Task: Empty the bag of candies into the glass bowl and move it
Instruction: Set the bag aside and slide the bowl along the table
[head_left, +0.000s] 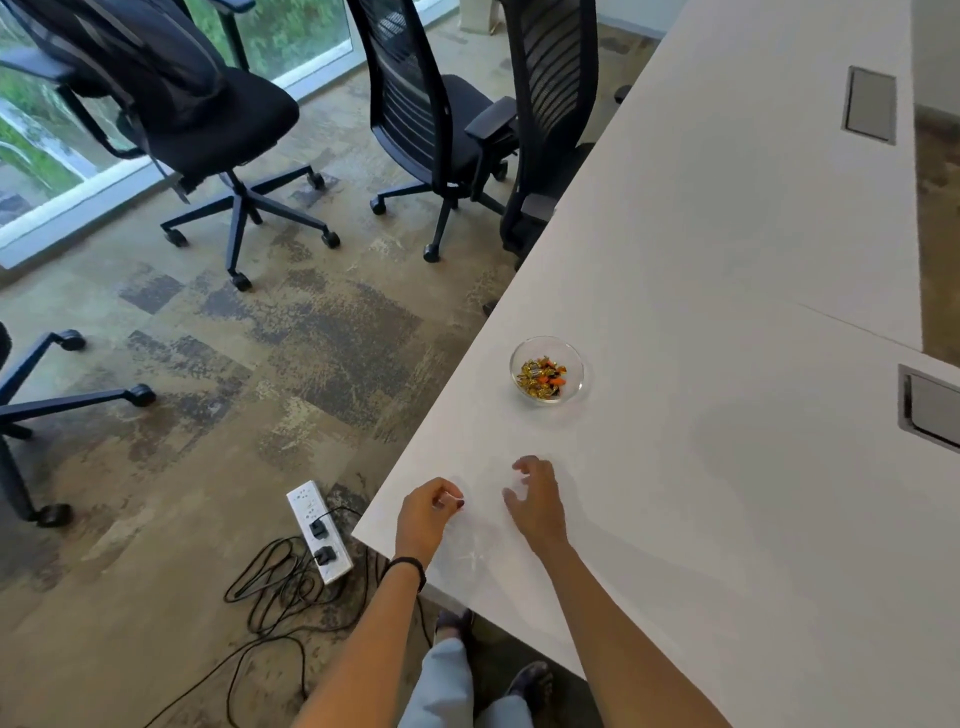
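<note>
A small glass bowl (566, 358) stands on the white table (727, 312) near its left edge, with gold and orange wrapped candies (543, 375) inside. Closer to me, a clear plastic bag (470, 553) lies flat by the table's near corner, faint and looking empty. My left hand (426, 514) has its fingers curled and pinched on the bag's upper edge. My right hand (537, 501) hovers just right of the bag with fingers spread and nothing in it. Both hands are well short of the bowl.
Black office chairs (431, 119) stand along the table's left side and by the window. A white power strip (318, 530) with black cables lies on the carpet below the corner. Two metal cable hatches (930, 410) sit in the tabletop at the right.
</note>
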